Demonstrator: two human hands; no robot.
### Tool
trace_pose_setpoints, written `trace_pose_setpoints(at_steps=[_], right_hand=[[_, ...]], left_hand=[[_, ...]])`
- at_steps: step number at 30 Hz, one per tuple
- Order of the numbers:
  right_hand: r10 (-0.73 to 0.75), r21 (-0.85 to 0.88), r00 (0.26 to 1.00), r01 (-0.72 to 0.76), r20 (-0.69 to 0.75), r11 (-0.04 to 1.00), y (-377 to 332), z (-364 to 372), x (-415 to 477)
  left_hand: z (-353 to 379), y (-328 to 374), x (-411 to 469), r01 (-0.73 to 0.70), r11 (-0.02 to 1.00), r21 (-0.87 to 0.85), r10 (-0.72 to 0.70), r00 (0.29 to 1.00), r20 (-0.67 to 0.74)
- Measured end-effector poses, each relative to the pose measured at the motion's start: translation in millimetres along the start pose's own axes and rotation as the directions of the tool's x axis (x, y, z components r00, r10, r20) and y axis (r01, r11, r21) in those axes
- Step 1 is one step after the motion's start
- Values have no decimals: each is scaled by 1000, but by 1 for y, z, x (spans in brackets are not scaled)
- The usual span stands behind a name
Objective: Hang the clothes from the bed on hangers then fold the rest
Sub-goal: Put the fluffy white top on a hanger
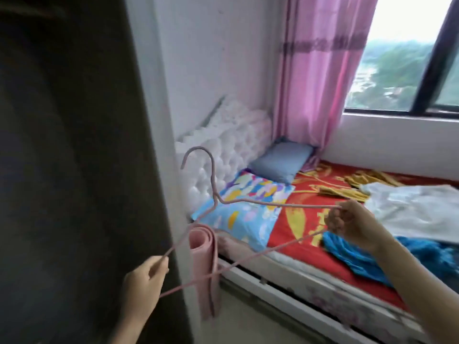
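Currently the left grip [146, 274] and right grip [347, 222] each pinch an end of the hanger [213, 177], with the clothes [409, 209] on the bed [293, 234] just beyond the right one, and such thin pinches may let it twist loose.

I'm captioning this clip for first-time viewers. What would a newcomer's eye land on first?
The thin pink wire hanger, held mid-air at centre: the left hand pinches one end, the right hand grips the other. Behind it, the bright red patterned bedsheet carries a crumpled blue garment and a white garment at right.
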State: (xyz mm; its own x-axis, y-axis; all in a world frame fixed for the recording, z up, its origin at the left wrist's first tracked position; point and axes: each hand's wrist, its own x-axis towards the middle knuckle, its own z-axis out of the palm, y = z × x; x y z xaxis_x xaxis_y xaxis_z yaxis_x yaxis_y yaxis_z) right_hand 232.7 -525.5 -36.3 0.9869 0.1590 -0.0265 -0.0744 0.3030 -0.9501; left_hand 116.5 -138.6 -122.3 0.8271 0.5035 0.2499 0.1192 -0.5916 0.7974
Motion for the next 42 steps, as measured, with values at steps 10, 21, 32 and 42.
trace_pose_setpoints(at_steps=[10, 21, 32, 42], right_hand=[[169, 270, 797, -8, -580, 963, 29, -295, -44], [296, 182, 643, -240, -706, 954, 86, -388, -2], [259, 63, 510, -369, -820, 927, 71, -437, 171], [71, -79, 129, -875, -989, 478, 83, -507, 240]], left_hand=[[259, 76, -6, 64, 991, -121, -13, 925, 380], [440, 85, 39, 302, 953, -6, -225, 722, 654], [620, 124, 199, 272, 962, 15, -216, 730, 648], [733, 170, 245, -180, 910, 373, -244, 496, 834]])
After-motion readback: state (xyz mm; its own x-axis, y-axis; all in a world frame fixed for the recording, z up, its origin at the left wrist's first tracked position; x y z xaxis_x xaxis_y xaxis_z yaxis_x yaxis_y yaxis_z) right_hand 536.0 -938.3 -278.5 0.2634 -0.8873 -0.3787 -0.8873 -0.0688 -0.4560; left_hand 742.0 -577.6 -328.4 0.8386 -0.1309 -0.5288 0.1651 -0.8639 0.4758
